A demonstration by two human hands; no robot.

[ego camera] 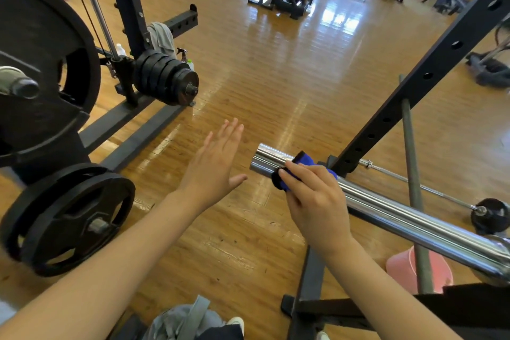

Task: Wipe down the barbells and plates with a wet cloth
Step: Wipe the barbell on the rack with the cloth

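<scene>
Right fingers: the fingers [287,174] of the right hand [314,201] curl over a blue cloth [299,161] and press it onto the chrome sleeve.
Left fingers: the left hand [218,163] hovers off the bar end, fingers straight and slightly spread, holding nothing.
Cloth: soft and limp, probably damp; it wraps over the round metal near the bar's open end.
Barbell sleeve [400,212]: it lies across the rack [430,63], running down to the right; polished steel, stiff, heavy and likely slick when wet.
Where to hold: best to wrap the cloth round the sleeve and steady the bar with the free hand, rather than lift it.
Plates [66,218]: black plates on the left, apart from both hands, look heavy and are probably best wiped in place.
</scene>
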